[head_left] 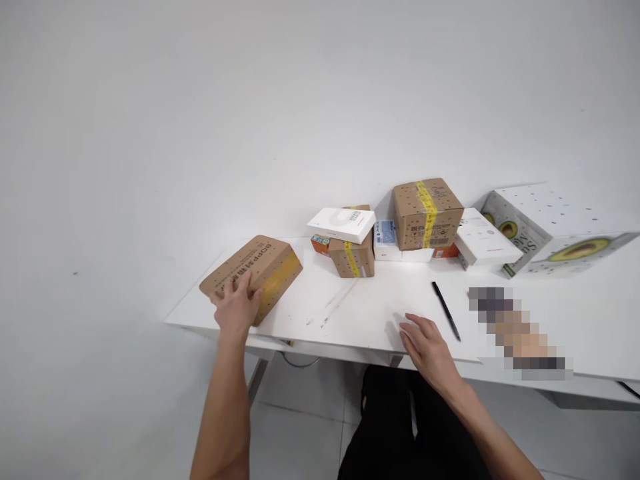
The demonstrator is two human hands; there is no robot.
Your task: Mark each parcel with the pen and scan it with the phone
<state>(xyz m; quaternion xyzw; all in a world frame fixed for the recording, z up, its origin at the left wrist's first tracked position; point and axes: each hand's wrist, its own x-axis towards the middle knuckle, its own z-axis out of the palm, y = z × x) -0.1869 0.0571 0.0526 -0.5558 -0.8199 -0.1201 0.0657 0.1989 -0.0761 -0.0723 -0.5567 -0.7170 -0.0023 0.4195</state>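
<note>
My left hand [236, 305] is on the near end of a brown cardboard box [255, 263] at the left end of the table. Its fingers lie over the printed top and the thumb is by the side with yellow tape; the palm hides part of the near end. My right hand [426, 347] holds nothing, fingers apart, just over the table's front edge. Close to it on the right lies a black pen [446, 311]. Between and behind the hands is a smaller taped carton [353, 259], with a flat white box [342, 224] tilted on top.
Along the wall, another taped carton [428, 212] sits on a white-and-blue box [387, 243]. A white box [487, 239] and a large avocado-printed box [550, 227] stand to the right. A pixelated patch [517, 330] covers something on the white table [360, 313].
</note>
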